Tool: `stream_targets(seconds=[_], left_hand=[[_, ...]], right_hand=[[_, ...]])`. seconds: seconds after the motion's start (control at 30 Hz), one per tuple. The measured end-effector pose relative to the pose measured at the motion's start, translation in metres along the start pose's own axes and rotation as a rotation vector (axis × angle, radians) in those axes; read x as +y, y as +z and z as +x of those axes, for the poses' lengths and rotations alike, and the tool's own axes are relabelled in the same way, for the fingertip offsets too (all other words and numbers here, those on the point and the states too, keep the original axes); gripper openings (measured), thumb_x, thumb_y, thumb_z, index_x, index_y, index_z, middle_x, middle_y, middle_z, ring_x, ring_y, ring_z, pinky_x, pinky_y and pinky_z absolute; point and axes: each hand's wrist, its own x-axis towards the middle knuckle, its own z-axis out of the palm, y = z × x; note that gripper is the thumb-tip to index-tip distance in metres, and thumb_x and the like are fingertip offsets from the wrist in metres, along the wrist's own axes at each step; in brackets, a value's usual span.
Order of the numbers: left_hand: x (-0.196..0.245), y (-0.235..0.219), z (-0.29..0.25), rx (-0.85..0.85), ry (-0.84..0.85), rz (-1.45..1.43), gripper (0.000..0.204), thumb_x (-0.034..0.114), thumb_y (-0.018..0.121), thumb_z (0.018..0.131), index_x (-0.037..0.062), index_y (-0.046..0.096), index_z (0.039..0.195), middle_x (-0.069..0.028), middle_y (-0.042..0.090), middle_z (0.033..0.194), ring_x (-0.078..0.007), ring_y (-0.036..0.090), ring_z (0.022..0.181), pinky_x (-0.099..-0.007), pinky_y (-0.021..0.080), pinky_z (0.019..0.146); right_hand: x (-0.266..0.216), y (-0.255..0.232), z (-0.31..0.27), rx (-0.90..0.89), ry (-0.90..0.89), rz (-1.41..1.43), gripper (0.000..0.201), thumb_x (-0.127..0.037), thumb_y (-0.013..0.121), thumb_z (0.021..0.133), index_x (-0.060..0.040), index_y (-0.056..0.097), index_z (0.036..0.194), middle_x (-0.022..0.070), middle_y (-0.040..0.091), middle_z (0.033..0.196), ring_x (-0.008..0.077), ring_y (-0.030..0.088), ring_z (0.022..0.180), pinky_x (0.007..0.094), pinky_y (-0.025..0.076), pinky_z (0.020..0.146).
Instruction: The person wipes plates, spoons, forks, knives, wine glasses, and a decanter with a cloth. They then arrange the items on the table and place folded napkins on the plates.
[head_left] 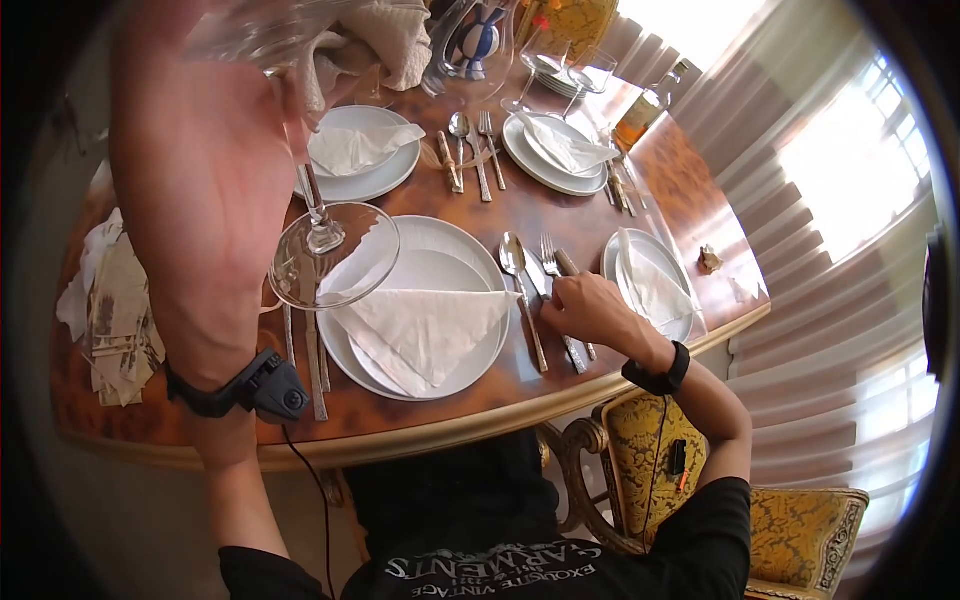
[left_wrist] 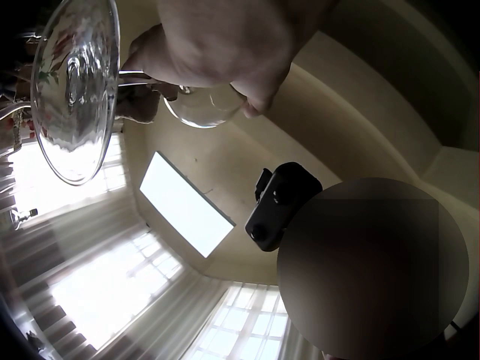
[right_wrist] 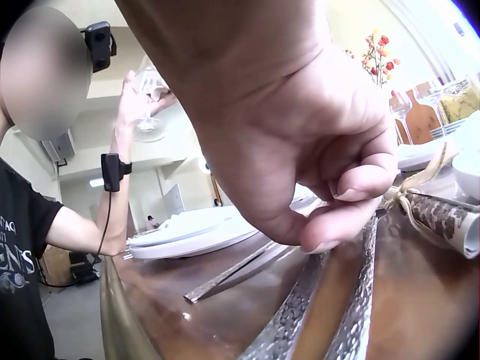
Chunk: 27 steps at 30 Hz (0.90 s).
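Raised at the left of the head view, my left hand (head_left: pixel 215 190) grips a clear stemmed glass (head_left: pixel 325 235), its round foot toward the camera. The left wrist view shows that hand (left_wrist: pixel 225 45) with its fingers round the glass, whose foot (left_wrist: pixel 75 90) is large at the left. My right hand (head_left: pixel 595 315) is low over the cutlery right of the near plate (head_left: pixel 485 250), fingers curled. In the right wrist view its thumb and fingertips (right_wrist: pixel 322 244) close at two metal handles (right_wrist: pixel 285 322), partly hiding them. A spoon (head_left: pixel 512 258) lies beside them.
A folded napkin (head_left: pixel 425 330) lies on the near plate. Other plate settings stand around the wooden table (head_left: pixel 460 410). Old papers (head_left: pixel 120 320) lie at the left, a bottle (head_left: pixel 645 110) and glasses at the back, and a ribbon-tied roll (right_wrist: pixel 442 221) beside my right hand.
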Motion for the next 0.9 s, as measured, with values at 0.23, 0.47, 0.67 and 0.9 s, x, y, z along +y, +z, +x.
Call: stream_targets(seconds=[0.23,0.47,0.67,0.9], left_hand=[[-0.007,0.01,-0.003,0.071,0.002,0.052,0.075,0.047,0.049,0.095,-0.0116,0.033,0.138,-0.034,0.045,0.136,-0.0356,0.05,0.125,-0.047,0.038,0.107],[-0.005,0.005,-0.003,-0.012,0.039,0.137,0.077,0.049,0.047,0.096,-0.0131,0.031,0.138,-0.0365,0.046,0.134,-0.034,0.055,0.117,-0.0431,0.043,0.102],[-0.014,0.005,-0.007,-0.173,0.048,0.063,0.078,0.048,0.047,0.096,-0.0143,0.03,0.139,-0.036,0.047,0.134,-0.0336,0.055,0.117,-0.0423,0.044,0.101],[-0.01,-0.007,-0.004,-0.128,0.029,0.025,0.075,0.047,0.047,0.096,-0.0131,0.032,0.138,-0.0336,0.048,0.133,-0.0324,0.055,0.115,-0.0423,0.044,0.1]], right_hand=[[0.0,0.003,0.013,0.036,0.007,-0.023,0.028,-0.026,0.057,0.08,0.0002,0.066,0.074,0.0215,0.065,0.071,0.0392,0.065,0.068,0.046,0.052,0.065],[-0.003,0.004,0.007,0.082,0.071,0.086,0.033,-0.027,0.056,0.082,0.0026,0.065,0.07,0.0243,0.064,0.073,0.0423,0.063,0.07,0.0498,0.052,0.065],[0.006,0.015,0.014,0.114,0.058,0.051,0.033,-0.03,0.059,0.085,0.0,0.063,0.072,0.0215,0.064,0.068,0.0412,0.062,0.066,0.0471,0.05,0.063],[0.016,-0.016,-0.023,0.172,0.1,0.126,0.03,-0.028,0.063,0.086,0.0003,0.063,0.078,0.0191,0.064,0.068,0.037,0.064,0.065,0.0428,0.049,0.06]])
